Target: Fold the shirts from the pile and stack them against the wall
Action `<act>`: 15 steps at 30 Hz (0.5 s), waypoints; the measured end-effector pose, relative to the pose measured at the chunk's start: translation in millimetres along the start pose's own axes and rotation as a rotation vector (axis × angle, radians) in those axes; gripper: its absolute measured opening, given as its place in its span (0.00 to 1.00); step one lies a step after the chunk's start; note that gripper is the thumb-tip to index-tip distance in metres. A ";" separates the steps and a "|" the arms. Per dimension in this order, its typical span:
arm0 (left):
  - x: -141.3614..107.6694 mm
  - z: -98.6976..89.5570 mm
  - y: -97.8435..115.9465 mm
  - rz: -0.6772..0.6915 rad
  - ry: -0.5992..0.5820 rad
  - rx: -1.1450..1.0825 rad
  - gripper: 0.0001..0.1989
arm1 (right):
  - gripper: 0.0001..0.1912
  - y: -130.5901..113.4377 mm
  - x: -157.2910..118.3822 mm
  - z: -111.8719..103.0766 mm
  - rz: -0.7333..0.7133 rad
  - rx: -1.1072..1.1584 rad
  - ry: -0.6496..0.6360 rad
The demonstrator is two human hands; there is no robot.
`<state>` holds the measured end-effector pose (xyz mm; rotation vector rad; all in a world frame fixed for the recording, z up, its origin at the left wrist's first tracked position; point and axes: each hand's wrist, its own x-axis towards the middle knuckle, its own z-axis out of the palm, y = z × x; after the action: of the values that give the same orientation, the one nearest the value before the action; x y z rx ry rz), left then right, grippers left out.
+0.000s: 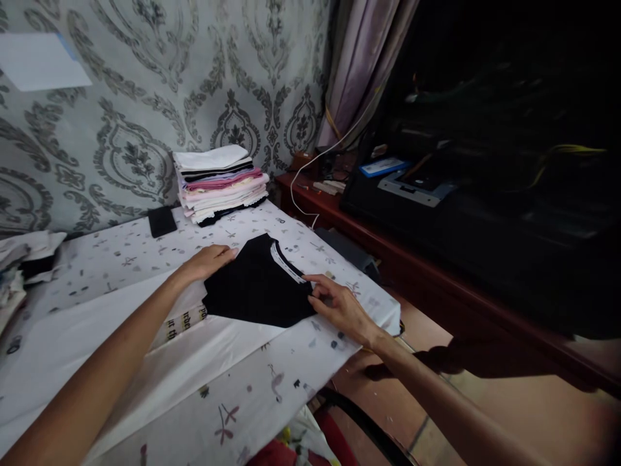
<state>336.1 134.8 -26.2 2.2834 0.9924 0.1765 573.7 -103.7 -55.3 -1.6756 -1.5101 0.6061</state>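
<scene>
A black garment with a white inner neckband lies folded flat on the patterned white cloth. White fabric with printed lettering stretches from its left side under it. My left hand rests at the garment's upper left edge, fingers extended. On the right side, near the neckband, my right hand touches the garment's edge, thumb and index finger apart with the other fingers curled. Behind them stands a stack of folded clothes in white, pink and black.
Beside the stack lies a small black item. More clothes are piled at the far left. A dark red wooden desk runs along the right, with a white cable hanging at its corner. Patterned wallpaper rises behind.
</scene>
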 end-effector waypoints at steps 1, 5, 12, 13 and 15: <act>-4.7 -2.7 -4.0 0.007 -0.035 -0.022 0.24 | 0.19 -0.4 -0.1 -0.2 -0.001 -0.009 0.000; -15.6 -1.7 -6.5 0.033 -0.027 0.008 0.18 | 0.18 -1.5 -0.2 -0.2 -0.002 -0.037 -0.012; 10.5 28.8 43.7 0.160 0.181 0.239 0.10 | 0.20 -3.0 0.5 1.7 -0.003 -0.065 -0.013; 15.8 32.9 48.9 0.159 0.170 0.209 0.07 | 0.20 -3.1 0.5 1.8 -0.003 -0.067 -0.009; 24.9 38.8 53.6 0.140 0.158 0.128 0.03 | 0.19 -2.3 0.4 2.0 0.000 -0.072 -0.004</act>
<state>400.2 105.2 -27.6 2.4892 0.9458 0.3669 570.8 -102.9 -54.6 -1.7302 -1.5507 0.5609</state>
